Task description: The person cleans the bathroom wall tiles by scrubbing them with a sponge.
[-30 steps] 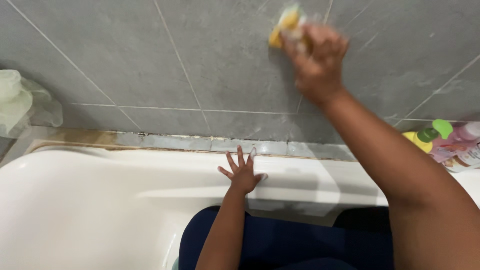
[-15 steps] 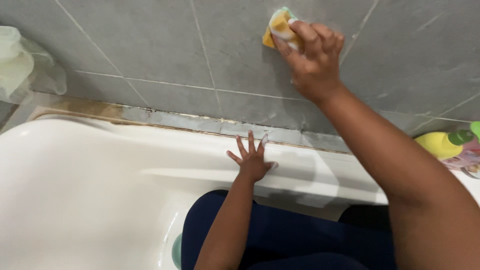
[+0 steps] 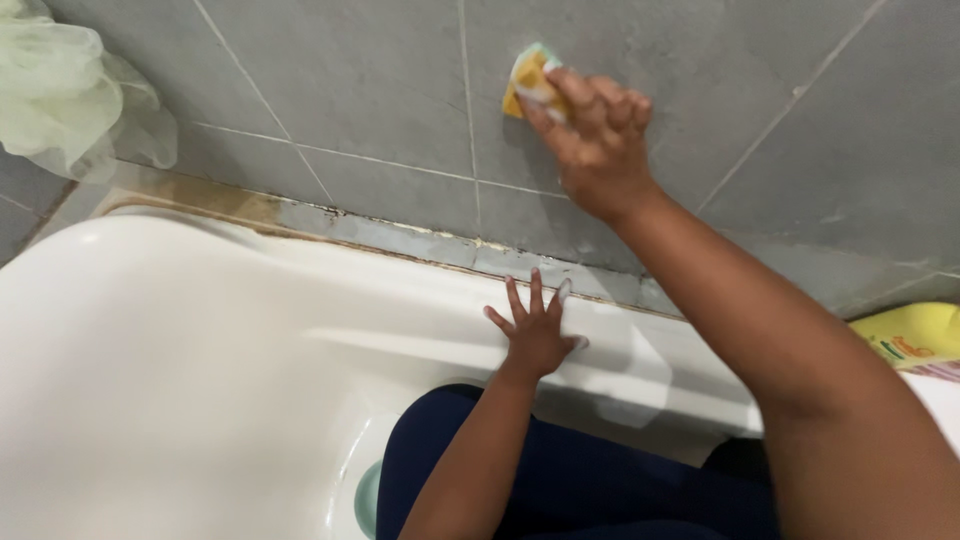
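- Two hands are at work: the right hand (image 3: 598,140) presses a yellow sponge (image 3: 527,82) against the grey tiled wall (image 3: 340,90), fingers close together and curled over the sponge's right side
- The sponge pokes out up and to the left of those fingertips, just right of a vertical grout line (image 3: 468,120), its long axis tilted upward
- The left hand (image 3: 535,330) lies flat on the white bathtub rim (image 3: 420,290), fingers spread, well below the sponge
- A pale green mesh pouf (image 3: 55,95) hangs at far left; a yellow bottle (image 3: 915,335) sits at far right
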